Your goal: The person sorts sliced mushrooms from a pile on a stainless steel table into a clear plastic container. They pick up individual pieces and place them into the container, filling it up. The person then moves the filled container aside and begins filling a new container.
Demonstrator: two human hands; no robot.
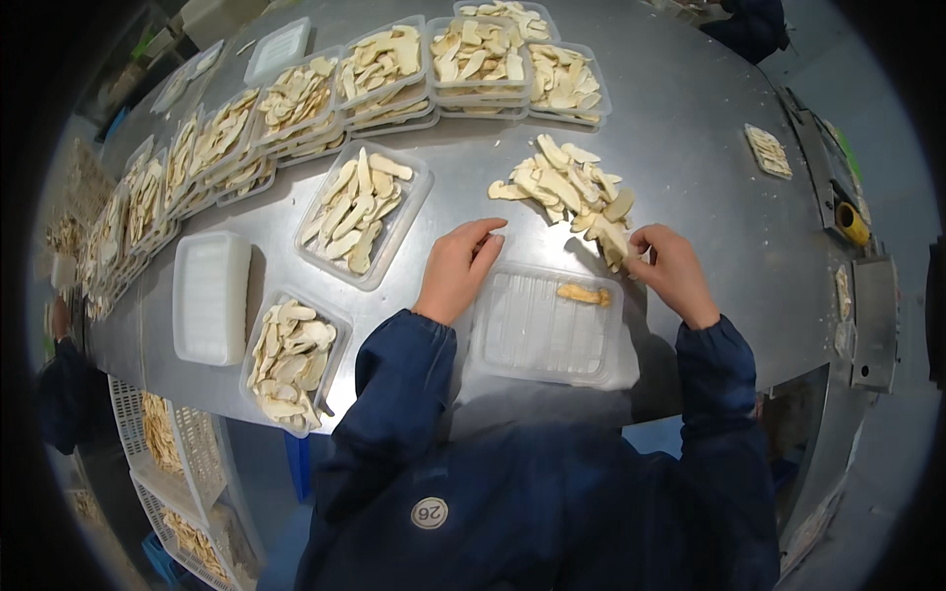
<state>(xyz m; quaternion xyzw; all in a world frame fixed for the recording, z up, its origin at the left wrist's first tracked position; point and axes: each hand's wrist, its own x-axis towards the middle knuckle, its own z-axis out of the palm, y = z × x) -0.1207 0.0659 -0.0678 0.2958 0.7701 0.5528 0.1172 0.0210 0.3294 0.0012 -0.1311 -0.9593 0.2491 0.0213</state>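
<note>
A loose pile of pale dried mushroom slices (565,181) lies on the steel table. At its lower right end, my right hand (669,270) pinches a slice (612,242) between thumb and fingers. My left hand (462,266) is above the table, left of the pile, thumb and fingers apart with nothing seen between them. Just below both hands sits a clear plastic tray (536,325) with one yellowish-brown piece (584,295) at its upper right. Left of my left hand, another clear tray (423,193) holds mushroom slices; a filled tray (344,343) stands near the table edge.
Stacked trays of slices (479,66) curve along the back and left. A stack of white empty trays (212,295) stands at left. A small filled tray (768,151) and a weighing scale (876,321) are at right. Co-workers' sleeves (746,29) show at the edges.
</note>
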